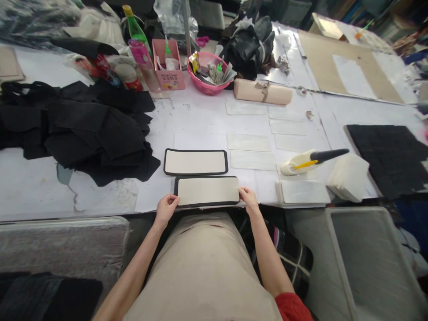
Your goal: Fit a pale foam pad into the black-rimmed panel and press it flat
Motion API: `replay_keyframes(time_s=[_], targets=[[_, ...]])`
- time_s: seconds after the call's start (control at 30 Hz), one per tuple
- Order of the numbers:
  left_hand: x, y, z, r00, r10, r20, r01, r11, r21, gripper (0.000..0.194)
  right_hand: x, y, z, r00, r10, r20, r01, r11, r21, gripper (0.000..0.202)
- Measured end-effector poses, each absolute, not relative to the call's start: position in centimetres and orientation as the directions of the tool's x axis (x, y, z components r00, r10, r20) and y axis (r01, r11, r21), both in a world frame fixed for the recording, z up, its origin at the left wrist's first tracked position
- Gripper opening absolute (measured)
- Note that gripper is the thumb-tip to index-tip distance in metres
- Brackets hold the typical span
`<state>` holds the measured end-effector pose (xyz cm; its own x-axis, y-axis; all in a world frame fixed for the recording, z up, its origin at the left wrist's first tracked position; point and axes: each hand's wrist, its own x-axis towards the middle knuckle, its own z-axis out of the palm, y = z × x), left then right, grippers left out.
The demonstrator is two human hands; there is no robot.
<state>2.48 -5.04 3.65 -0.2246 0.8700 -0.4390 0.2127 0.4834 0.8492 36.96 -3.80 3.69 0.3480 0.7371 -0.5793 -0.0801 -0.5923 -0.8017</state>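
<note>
At the table's front edge lies a cream rectangular panel with a black backing piece showing around it as a border. My left hand pinches the panel's lower left corner between thumb and fingers. The right end is pinched by my right hand. Just beyond, a second cream panel rests flat on its own black piece, touched by neither hand. Further right stand a stack of white panels and a white glue container with a dark-handled brush and a yellow stick.
A heap of black pieces covers the table's left side. Pale strips lie right of centre. A pink basket, a pink box and a beige roll stand behind. Grey bins flank me below the table.
</note>
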Motion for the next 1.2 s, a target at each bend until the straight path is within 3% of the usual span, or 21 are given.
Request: replay_keyframes(time_s=[0.2, 0.37, 0.43, 0.73, 0.93, 1.2], targets=[[2.2, -6.9, 3.1, -0.261, 0.849, -0.460, 0.194, 0.513, 0.836, 0.042, 37.2, -4.5, 4.3, 0.343, 0.720, -0.603, -0.076, -0.619, -0.782, 0.033], [1.6, -7.2, 3.3, -0.295, 0.932, -0.210, 0.435, 0.327, 0.839, 0.031, 37.4, -4.9, 4.9, 0.407, 0.755, -0.514, 0.026, -0.572, -0.820, 0.031], [1.4, -7.0, 3.6, -0.285, 0.941, -0.181, 0.517, 0.310, 0.798, 0.029, 37.5, -4.9, 4.9, 0.418, 0.755, -0.505, 0.056, -0.576, -0.816, 0.030], [1.2, -6.6, 2.7, -0.323, 0.833, -0.449, 0.253, 0.534, 0.807, 0.040, 37.5, -3.6, 3.7, 0.429, 0.775, -0.464, 0.319, -0.611, -0.724, 0.026], [1.1, -6.7, 2.8, -0.339, 0.795, -0.504, 0.199, 0.584, 0.787, 0.041, 37.7, -3.1, 3.0, 0.406, 0.799, -0.443, 0.583, -0.600, -0.548, 0.028], [1.0, -6.7, 2.2, -0.344, 0.802, -0.489, 0.211, 0.573, 0.792, 0.037, 37.4, -2.4, 3.1, 0.419, 0.773, -0.477, 0.654, -0.621, -0.432, 0.025]])
